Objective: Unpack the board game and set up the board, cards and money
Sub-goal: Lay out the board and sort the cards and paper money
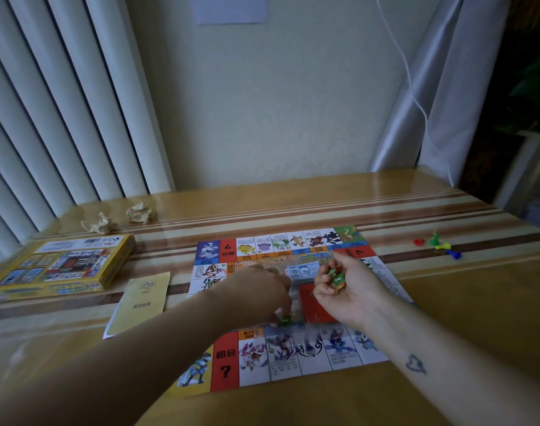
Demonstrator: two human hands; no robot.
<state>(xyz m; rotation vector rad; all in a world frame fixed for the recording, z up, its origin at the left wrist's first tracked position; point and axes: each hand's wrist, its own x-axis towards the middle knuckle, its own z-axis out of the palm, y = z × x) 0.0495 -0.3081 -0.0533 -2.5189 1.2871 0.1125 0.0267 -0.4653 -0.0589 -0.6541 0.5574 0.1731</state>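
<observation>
The game board (253,355) lies flat on the table, its colourful squares facing me. On its middle sit a stack of paper money (302,270) and a red card deck (314,305). My right hand (345,287), palm up over the board, cups several small red and green pieces (336,276). Palm down over the board's centre, my left hand (259,292) has its fingers bent toward a small green piece (284,319). Whether they pinch it is unclear because of blur.
The yellow game box (63,265) lies at the left of the table. A yellowish instruction sheet (141,302) rests between box and board. Two crumpled paper balls (118,218) sit at the back left. Coloured pawns (439,244) stand at the right.
</observation>
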